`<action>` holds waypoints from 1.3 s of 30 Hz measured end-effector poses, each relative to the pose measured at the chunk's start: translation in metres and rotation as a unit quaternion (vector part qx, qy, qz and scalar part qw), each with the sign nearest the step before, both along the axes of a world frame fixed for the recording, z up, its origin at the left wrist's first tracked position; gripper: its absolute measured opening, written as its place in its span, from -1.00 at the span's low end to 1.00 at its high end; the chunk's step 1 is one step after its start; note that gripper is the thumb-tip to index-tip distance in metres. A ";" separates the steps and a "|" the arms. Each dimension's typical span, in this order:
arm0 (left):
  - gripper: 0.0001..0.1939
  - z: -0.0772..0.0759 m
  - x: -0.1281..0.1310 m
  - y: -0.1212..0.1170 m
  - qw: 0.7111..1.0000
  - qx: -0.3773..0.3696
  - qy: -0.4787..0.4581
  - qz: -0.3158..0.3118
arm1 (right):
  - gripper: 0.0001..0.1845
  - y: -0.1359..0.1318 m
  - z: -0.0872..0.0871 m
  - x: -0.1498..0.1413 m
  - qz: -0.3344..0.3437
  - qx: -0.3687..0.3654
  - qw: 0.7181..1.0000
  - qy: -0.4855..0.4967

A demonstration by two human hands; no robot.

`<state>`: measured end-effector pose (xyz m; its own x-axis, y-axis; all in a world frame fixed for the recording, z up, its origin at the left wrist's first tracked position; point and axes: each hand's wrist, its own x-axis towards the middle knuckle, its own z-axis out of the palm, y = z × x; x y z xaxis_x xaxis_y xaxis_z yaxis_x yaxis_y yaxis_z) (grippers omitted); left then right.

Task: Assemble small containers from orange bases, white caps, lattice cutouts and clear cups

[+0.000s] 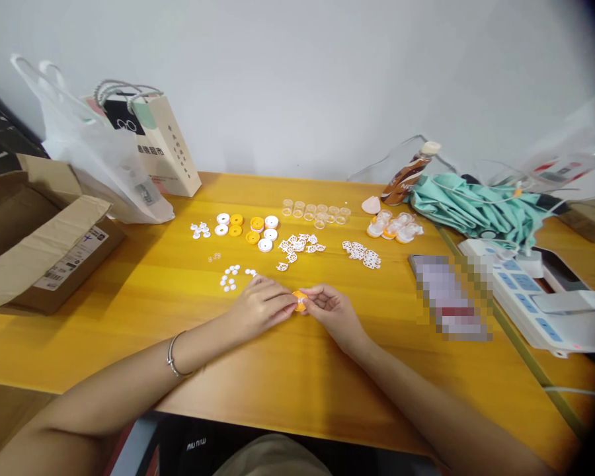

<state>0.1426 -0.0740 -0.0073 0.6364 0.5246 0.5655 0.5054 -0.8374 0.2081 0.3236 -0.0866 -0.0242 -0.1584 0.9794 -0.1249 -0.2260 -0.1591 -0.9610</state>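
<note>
Over the front half of the table, my left hand pinches the left edge of a small round orange cap. My right hand closes thumb and fingers on the cap's right side. Something small and whitish shows at the cap's middle; the fingertips partly hide it. Just beyond my left hand lie several small white round pieces. Farther back are white and orange caps, white openwork pieces with another pile of them, and clear cups.
An open cardboard box, a plastic bag and a paper bag stand left. To the right are a blurred-out phone, a power strip, green cloth, a bottle and assembled clear-topped pieces.
</note>
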 end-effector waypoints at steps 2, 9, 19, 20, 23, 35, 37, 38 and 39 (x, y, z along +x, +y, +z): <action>-0.88 0.000 -0.001 0.000 1.000 -0.002 0.003 -0.001 | -0.77 0.000 0.001 0.000 0.000 -0.003 1.000 0.010; -0.87 0.003 0.000 0.001 0.998 0.049 0.040 -0.007 | -0.75 -0.001 0.004 0.003 -0.011 -0.018 1.000 0.018; -0.86 -0.002 -0.005 -0.004 0.986 0.113 0.122 -0.005 | -0.80 -0.002 0.007 0.004 0.006 -0.006 1.000 0.014; -0.87 -0.002 -0.005 -0.004 0.989 0.105 0.108 0.000 | -0.80 -0.002 0.007 0.004 0.011 -0.004 1.000 0.016; -0.87 0.000 -0.005 -0.004 0.993 0.089 0.082 0.011 | -0.71 -0.003 0.005 0.006 0.038 0.007 0.999 0.028; -0.79 0.008 -0.023 0.031 0.988 -0.009 0.042 0.150 | -0.63 0.005 0.002 0.011 0.006 0.004 1.000 -0.027; -0.79 0.006 -0.029 0.049 0.976 -0.001 0.082 0.203 | -0.62 0.005 0.003 0.012 0.000 0.006 0.999 -0.034; -0.79 0.004 -0.030 0.058 0.972 0.005 0.100 0.215 | -0.62 0.005 0.003 0.012 0.000 0.007 0.999 -0.036; -0.79 0.002 -0.031 0.065 0.969 0.010 0.113 0.220 | -0.62 0.005 0.003 0.012 0.001 0.009 0.999 -0.036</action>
